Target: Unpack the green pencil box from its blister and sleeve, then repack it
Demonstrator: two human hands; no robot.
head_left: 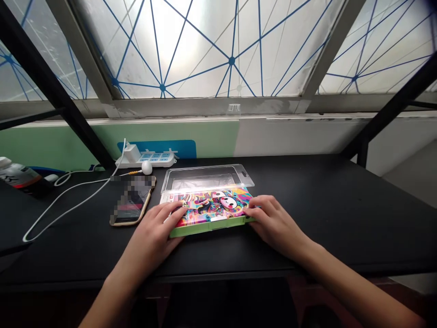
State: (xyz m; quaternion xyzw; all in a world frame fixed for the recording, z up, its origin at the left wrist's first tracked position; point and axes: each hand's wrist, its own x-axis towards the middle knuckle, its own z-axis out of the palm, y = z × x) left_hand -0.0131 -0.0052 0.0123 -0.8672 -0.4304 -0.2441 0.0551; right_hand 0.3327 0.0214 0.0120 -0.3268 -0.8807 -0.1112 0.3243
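A flat green plastic case (211, 225) lies on the black desk in front of me, with its clear hinged lid (201, 176) tipped back behind it. Inside is a brightly coloured sheet (211, 206) printed with cartoon figures. My left hand (157, 228) grips the case's left end, fingers over the printed sheet and thumb low near the front edge. At the right end, my right hand (273, 223) pinches the corner with bent fingers; whether it holds the sheet's edge too is hidden.
Left of the case lies a phone (133, 202) with a tan rim. Behind it are a power strip (157, 158), a white plug (146, 167) and a looping white cable (68, 214). A bottle (23, 177) lies far left. Black metal bars (392, 102) slope at both sides.
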